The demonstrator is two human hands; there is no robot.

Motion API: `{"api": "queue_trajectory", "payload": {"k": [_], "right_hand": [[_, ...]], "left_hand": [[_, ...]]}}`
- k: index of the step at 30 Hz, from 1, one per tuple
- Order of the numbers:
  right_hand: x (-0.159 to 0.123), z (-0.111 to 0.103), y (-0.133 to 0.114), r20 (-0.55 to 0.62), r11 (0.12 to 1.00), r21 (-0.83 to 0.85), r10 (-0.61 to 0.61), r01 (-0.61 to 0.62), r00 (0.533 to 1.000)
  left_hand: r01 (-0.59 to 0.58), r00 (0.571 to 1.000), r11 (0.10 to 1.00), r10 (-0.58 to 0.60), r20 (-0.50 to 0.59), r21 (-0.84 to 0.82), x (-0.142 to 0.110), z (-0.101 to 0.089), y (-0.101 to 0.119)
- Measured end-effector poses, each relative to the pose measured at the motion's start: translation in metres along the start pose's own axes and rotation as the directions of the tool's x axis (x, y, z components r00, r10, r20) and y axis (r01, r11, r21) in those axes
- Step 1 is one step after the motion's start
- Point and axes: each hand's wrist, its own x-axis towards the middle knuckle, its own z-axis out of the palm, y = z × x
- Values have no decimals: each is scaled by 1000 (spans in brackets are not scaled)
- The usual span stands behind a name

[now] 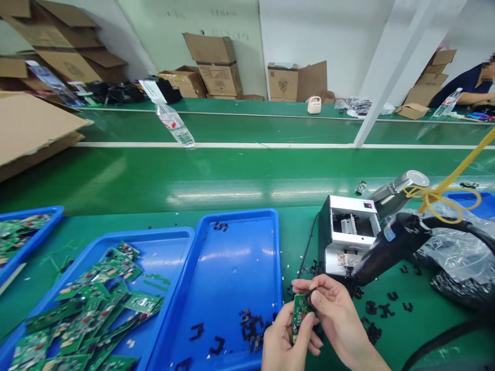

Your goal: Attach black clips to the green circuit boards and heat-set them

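A small green circuit board [300,312] is pinched in my left hand [288,337], its long side nearly upright. My right hand [335,314] meets it at the upper right edge, thumb and fingers closed on a small black plastic part [310,298] that touches the board. Most of that part is hidden by the fingers. Just beyond my hands stands a silver and black bench machine [351,219] with an open top. Loose black plastic clips [381,308] lie on the green table to the right of my right hand.
A blue tray [235,219] left of my hands holds several black clips. Farther left, another blue tray [181,234] carries piled circuit boards [93,304]. A black electric screwdriver-like tool [390,247] hangs from a yellow cord [464,159]. A plastic bag [456,252] and metal flask [402,190] stand right.
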Motion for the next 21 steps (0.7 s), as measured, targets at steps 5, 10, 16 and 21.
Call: {"api": "queue_trajectory", "payload": {"k": [5, 10, 16, 21], "right_hand": [[2, -1, 0, 70, 991, 92, 90, -96, 994], [2, -6, 4, 53, 991, 100, 80, -85, 995], [1, -10, 4, 62, 993, 78, 88, -92, 994], [1, -13, 8, 46, 1000, -6, 13, -13, 999]], "left_hand": [[16, 1000, 1000, -16, 7, 9, -2, 1, 2], [20, 999, 999, -21, 32, 49, -1, 0, 0], [26, 998, 995, -32, 62, 95, -1, -1, -3], [-28, 995, 973, 5, 98, 228, 1, -7, -6]]}}
